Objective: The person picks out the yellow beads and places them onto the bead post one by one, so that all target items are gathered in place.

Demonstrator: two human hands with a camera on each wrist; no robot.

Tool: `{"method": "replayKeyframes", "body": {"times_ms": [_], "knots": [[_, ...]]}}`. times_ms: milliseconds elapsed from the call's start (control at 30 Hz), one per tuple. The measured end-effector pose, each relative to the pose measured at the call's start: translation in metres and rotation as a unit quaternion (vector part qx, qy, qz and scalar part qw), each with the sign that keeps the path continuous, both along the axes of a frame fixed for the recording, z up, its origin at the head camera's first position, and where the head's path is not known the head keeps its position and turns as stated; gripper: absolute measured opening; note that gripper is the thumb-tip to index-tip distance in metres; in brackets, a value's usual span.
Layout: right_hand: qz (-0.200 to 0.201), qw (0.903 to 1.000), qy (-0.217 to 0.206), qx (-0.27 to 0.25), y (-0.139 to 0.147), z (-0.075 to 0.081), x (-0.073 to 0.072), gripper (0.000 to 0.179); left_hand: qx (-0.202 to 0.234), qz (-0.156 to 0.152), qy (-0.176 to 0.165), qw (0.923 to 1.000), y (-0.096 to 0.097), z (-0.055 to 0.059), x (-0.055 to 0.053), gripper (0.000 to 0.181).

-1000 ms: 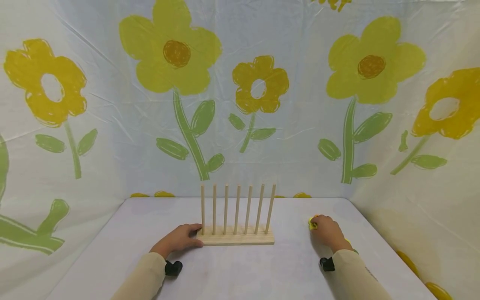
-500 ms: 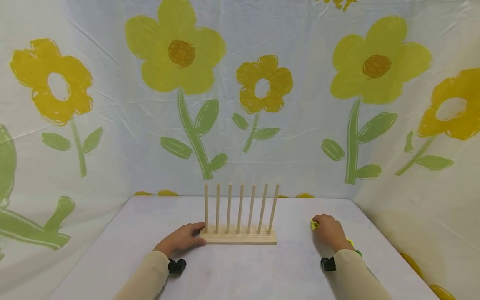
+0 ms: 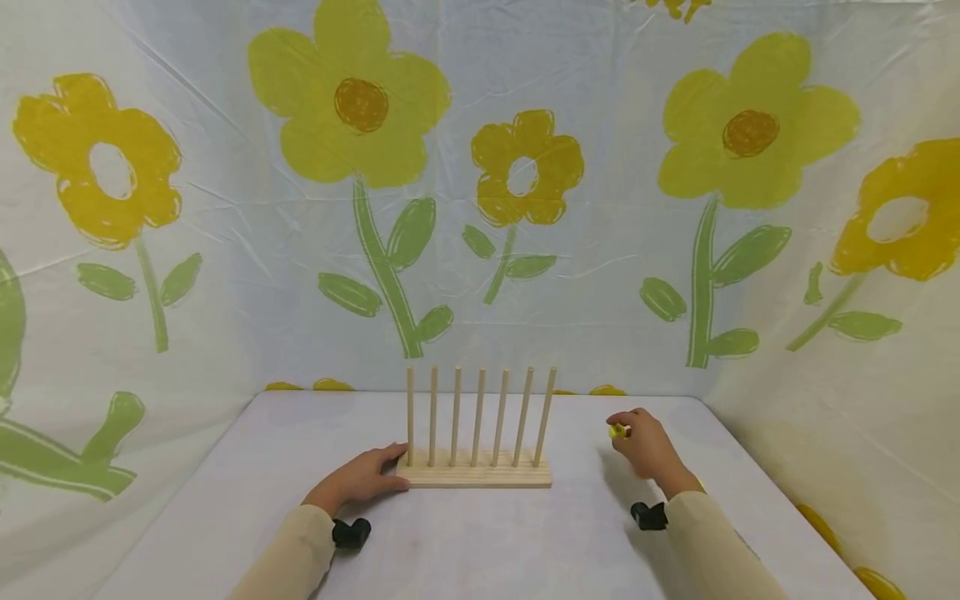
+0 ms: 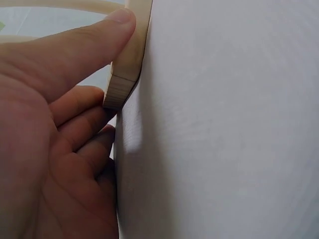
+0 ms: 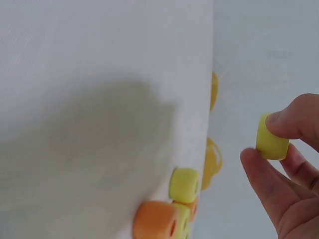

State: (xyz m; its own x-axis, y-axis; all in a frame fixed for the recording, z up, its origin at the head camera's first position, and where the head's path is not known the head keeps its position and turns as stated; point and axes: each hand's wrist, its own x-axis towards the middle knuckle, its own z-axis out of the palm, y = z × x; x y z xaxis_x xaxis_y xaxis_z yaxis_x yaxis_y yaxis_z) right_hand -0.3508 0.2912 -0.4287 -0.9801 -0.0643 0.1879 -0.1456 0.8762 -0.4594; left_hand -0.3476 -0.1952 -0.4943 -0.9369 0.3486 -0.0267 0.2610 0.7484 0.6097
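Note:
A wooden peg stand (image 3: 476,477) with several upright dowels is on the white table, no beads on its dowels. My left hand (image 3: 358,482) grips the left end of its base; in the left wrist view the thumb presses the front edge and the fingers curl behind. Right of the stand, my right hand (image 3: 647,448) is raised over the table. Between thumb and fingertips it pinches a yellow bead (image 5: 271,142), which the right wrist view shows as a short, rounded cylinder. The bead's hole is not visible in that view.
Loose beads lie on the table in the right wrist view: an orange bead (image 5: 155,220) and a yellow bead (image 5: 183,185) among them. In the head view the right arm mostly hides them. A flower-printed cloth (image 3: 600,333) hangs behind the table (image 3: 480,550) and along both sides.
My right hand has lifted off the table with the yellow bead and moved slightly left. My left hand stays on the stand's end. The head view has shifted a little.

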Motion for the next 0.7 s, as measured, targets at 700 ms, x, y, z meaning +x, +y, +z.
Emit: {"method": "replayKeyframes", "body": {"times_ms": [700], "knots": [[0.065, 0.9952, 0.047, -0.056, -0.025, 0.047, 0.012, 0.038, 0.002, 0.009, -0.014, 0.9999, -0.002, 0.001, 0.001, 0.077]]}}
